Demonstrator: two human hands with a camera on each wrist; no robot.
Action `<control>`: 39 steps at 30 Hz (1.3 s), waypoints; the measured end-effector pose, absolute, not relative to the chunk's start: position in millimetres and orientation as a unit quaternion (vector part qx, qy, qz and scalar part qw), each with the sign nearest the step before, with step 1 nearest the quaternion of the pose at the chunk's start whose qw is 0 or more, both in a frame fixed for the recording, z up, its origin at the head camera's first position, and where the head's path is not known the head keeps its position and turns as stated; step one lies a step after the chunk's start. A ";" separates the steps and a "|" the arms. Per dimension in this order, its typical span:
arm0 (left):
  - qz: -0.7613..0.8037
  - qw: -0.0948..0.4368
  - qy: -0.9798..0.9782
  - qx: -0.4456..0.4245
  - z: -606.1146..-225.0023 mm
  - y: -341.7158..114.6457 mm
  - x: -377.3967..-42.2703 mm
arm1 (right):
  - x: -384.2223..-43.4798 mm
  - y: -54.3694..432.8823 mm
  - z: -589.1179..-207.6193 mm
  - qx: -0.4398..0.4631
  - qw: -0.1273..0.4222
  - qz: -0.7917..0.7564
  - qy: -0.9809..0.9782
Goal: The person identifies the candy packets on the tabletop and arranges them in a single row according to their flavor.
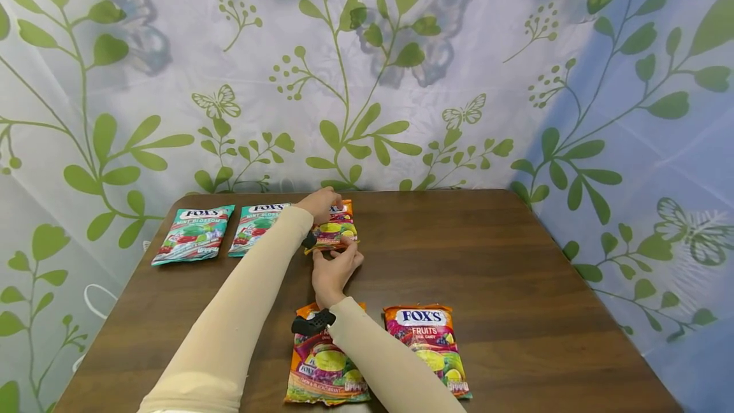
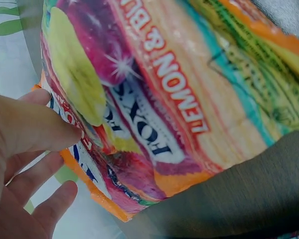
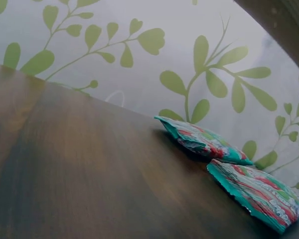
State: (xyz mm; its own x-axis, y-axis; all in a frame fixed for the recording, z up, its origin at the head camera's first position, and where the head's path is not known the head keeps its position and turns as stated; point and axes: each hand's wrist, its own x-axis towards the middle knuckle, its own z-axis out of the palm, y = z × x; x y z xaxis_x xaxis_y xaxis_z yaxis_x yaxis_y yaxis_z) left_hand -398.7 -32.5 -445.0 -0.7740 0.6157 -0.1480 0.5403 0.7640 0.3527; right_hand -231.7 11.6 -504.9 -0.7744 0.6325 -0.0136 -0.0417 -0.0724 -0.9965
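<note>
An orange Fox's Fruits candy bag point(image 1: 336, 229) lies between my two hands near the table's back edge. My left hand point(image 1: 320, 204) holds its top end; in the left wrist view, the left hand point(image 2: 27, 144) has its thumb on the printed face and some fingers behind the orange edge. At the bag's near end, my right hand point(image 1: 335, 273) grips the lower edge with thumb and bent fingers. The right hand does not show in the right wrist view. Left of the held bag are two teal Mint Blossom bags, one point(image 1: 195, 234) fully visible, the other point(image 1: 246, 229) partly behind my left forearm.
Two more orange Fruits bags lie at the front: one point(image 1: 327, 368) partly under my right forearm, one point(image 1: 430, 343) to its right. The brown wooden table point(image 1: 487, 260) meets a leaf-patterned curtain point(image 1: 367, 81) at the back.
</note>
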 end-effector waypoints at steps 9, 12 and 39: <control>0.165 0.114 0.931 0.304 -442.9 -31.1 -398.6 | -223.3 19.9 -502.1 -0.220 0.227 0.726 -0.611; 0.181 0.102 0.931 0.301 -442.7 -30.6 -396.6 | -221.1 27.3 -500.8 -0.208 0.211 0.730 -0.616; 0.347 0.128 0.874 0.316 -407.8 -69.0 -320.9 | -179.9 128.3 -454.8 0.055 0.011 0.554 -0.831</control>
State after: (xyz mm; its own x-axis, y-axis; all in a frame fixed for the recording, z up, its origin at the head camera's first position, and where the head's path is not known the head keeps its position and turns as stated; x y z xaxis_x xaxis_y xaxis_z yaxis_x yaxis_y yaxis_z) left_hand -320.9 -69.0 -407.8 -0.7673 0.6412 -0.0049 0.4632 0.5595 0.6874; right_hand -179.9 128.3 -454.8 -0.9937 -0.0799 0.0791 -0.1037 0.3798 -0.9192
